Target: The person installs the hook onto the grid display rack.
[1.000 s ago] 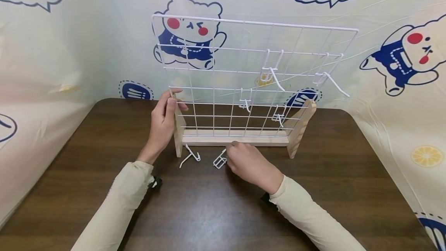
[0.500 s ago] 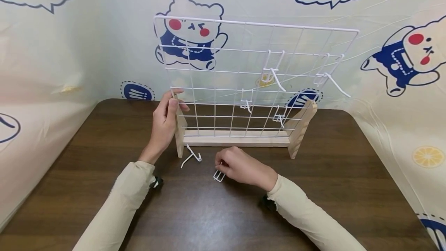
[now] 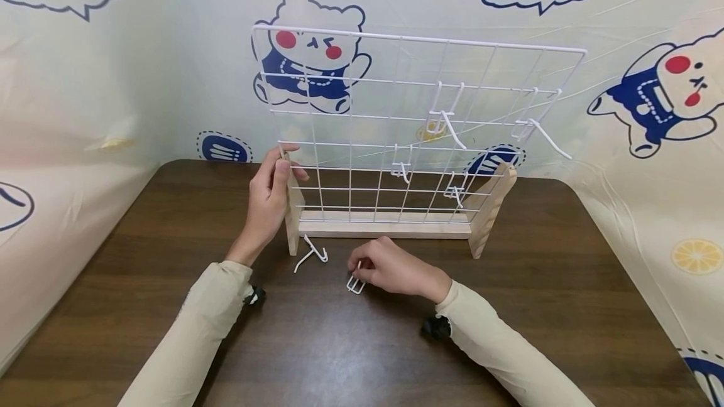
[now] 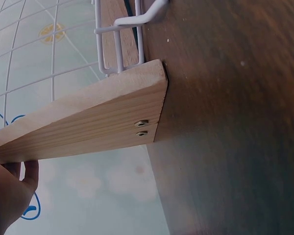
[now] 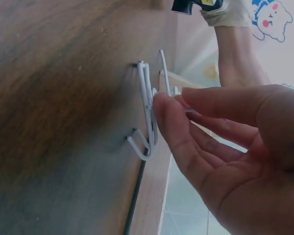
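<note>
My left hand (image 3: 268, 190) grips the upper part of the wooden left side panel (image 3: 292, 218) of a white wire grid rack (image 3: 418, 38). In the left wrist view the same panel (image 4: 88, 117) slants across, with the hand at its left end. My right hand (image 3: 398, 267) is low over the table in front of the rack, its thumb and fingers pinching a white wire hook (image 3: 356, 286). The right wrist view shows this hook (image 5: 148, 115) close against the tabletop, its prong partly hidden by the fingertips. A second loose hook (image 3: 312, 251) lies on the table by the left panel's foot.
Several white hooks hang on the grid's right half, including a long-pronged one (image 3: 449, 127) and a lower one (image 3: 455, 193). A wooden base board (image 3: 384, 229) joins the left panel to the right side panel (image 3: 491, 212). A patterned cloth (image 3: 170, 80) stands behind the brown table (image 3: 339, 344).
My right hand has shifted slightly left and toward me, now pinching the hook, whose looped end lies nearer me than before. My left hand stays on the panel.
</note>
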`<action>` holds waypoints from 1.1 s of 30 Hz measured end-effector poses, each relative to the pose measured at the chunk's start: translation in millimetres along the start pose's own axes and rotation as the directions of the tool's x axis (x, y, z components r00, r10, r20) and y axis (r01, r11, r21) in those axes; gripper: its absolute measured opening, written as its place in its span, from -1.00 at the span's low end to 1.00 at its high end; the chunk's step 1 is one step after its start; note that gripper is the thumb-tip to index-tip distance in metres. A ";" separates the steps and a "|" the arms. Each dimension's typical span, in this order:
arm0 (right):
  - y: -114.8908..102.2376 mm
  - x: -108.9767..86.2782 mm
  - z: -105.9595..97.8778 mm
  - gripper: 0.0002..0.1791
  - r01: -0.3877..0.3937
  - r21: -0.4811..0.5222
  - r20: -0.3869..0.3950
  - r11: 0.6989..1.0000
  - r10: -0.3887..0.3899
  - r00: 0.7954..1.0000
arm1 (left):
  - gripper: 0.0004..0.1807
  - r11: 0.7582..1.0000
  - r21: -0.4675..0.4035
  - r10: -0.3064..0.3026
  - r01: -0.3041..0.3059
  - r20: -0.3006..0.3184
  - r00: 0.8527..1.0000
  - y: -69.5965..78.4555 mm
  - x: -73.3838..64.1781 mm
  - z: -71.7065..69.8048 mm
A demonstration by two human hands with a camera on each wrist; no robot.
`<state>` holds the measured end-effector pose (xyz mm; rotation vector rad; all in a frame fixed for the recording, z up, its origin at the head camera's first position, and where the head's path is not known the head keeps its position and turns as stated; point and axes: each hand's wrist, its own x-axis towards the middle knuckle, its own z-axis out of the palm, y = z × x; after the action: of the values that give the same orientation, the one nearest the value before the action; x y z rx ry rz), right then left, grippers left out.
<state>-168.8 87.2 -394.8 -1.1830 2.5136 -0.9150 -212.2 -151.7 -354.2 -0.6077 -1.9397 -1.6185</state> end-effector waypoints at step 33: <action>9.0 3.7 5.3 -0.83 0.025 0.219 0.071 0.975 -0.042 0.997 | -0.66 1.000 -0.005 0.003 -0.003 0.001 1.000 -0.5 -0.5 0.1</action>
<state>-174.4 86.4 -404.3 -1.1697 2.2723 -1.1015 -212.2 -151.6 -354.9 -0.6137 -1.9353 -1.6215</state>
